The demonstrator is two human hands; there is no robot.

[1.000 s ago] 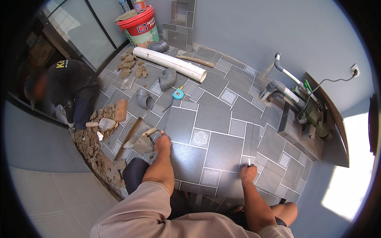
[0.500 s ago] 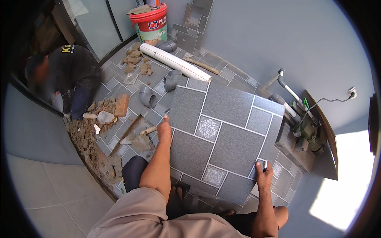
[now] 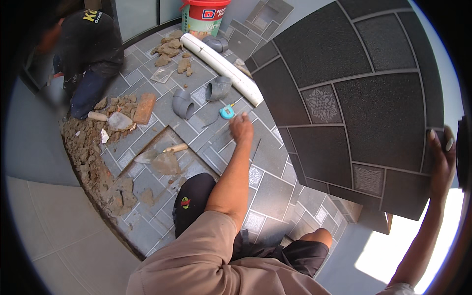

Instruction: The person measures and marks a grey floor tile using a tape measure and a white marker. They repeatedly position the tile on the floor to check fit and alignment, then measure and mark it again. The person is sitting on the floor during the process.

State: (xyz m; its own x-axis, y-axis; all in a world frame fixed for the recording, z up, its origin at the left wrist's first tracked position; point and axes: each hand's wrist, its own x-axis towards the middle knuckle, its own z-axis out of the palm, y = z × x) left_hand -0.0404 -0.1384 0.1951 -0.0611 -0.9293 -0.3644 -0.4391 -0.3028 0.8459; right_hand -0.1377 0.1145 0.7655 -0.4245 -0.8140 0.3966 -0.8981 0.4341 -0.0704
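Observation:
My right hand (image 3: 443, 152) grips the right edge of a large grey tile (image 3: 381, 115) with pale lines and small ornamental squares. The tile is raised and tilted on my right. A small whitish item, perhaps a pen tip, shows among those fingers. My left hand (image 3: 241, 129) is off the tile, low over the floor, its partly visible fingers reaching forward with nothing seen in them. Just beyond them lies a turquoise tape measure (image 3: 226, 112). Left of my forearm, a wooden-handled trowel (image 3: 156, 153) and a lump of mortar (image 3: 167, 163) lie in a recess (image 3: 142, 147).
Grey pipe elbows (image 3: 183, 104) and a long white pipe (image 3: 221, 68) lie ahead. A red-rimmed paint bucket (image 3: 200, 19) stands behind them. A crouching co-worker (image 3: 91, 54) is at far left, near rubble (image 3: 83, 147), a brick (image 3: 144, 108) and another trowel (image 3: 118, 120).
The tile has swung up and right in my right hand. My left hand has let go of it and moved over the floor. The tape measure has come into view.

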